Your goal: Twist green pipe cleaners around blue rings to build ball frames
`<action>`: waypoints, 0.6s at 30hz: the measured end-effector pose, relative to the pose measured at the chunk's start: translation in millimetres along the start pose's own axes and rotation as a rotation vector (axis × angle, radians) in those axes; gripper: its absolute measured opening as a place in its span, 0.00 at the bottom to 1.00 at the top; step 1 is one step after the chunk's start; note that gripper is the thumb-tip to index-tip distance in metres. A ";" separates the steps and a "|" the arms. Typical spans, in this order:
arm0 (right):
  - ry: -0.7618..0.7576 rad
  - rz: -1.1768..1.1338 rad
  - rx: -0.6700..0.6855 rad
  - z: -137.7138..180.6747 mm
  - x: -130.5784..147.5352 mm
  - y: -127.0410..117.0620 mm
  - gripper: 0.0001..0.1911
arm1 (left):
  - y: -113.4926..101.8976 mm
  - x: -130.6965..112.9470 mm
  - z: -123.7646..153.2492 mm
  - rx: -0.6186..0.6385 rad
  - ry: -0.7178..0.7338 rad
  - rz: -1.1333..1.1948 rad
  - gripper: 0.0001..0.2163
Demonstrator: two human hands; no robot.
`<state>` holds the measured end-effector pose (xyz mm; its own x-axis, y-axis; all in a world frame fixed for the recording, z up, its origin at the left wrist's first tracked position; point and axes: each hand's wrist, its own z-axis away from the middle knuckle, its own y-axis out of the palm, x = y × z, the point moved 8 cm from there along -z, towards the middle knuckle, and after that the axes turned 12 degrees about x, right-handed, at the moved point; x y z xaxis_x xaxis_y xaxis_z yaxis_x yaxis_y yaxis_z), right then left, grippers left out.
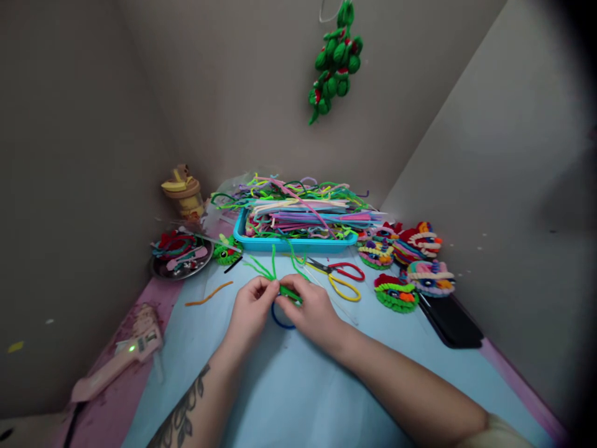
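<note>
**Both hands pinching green pipe cleaners at table centre**

Left hand (250,306) closing narrowly, fingertips gripping the green pipe cleaners (280,277) above the light blue table (289,386). Right hand (313,309) curling shut on the same green bundle, just beside the left. Lying under both hands: a blue ring (280,320). Sitting near, beyond the fingers: scissors (342,277); behind them, a blue tray (289,241) heaped with mixed stems. Resting at left edge: a glue gun (121,358).

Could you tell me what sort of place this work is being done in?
Probably a small home craft corner: a blue tray heaped with pipe cleaners, finished pipe-cleaner figures beside scissors, and a glue gun on the table.
</note>
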<state>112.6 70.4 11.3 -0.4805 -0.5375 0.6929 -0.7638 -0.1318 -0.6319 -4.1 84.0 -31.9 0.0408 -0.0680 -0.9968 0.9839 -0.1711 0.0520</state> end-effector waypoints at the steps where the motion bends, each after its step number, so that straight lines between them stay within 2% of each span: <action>1: 0.003 0.013 -0.006 0.1 -0.2 -1.1 0.07 | 1.1 0.5 0.3 0.007 -0.014 0.022 0.13; 7: 0.056 -0.012 -0.073 0.9 -6.2 -9.7 0.05 | 5.1 -1.8 1.7 0.032 -0.031 0.063 0.12; 18: 0.103 -0.085 -0.029 -0.8 -4.8 -9.5 0.05 | 3.5 -1.1 1.5 0.024 -0.054 0.069 0.16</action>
<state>121.8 74.9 14.2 -0.4541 -0.4368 0.7766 -0.8151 -0.1484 -0.5600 -1.0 82.1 -30.5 0.0985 -0.1329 -0.9862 0.9746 -0.1872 0.1226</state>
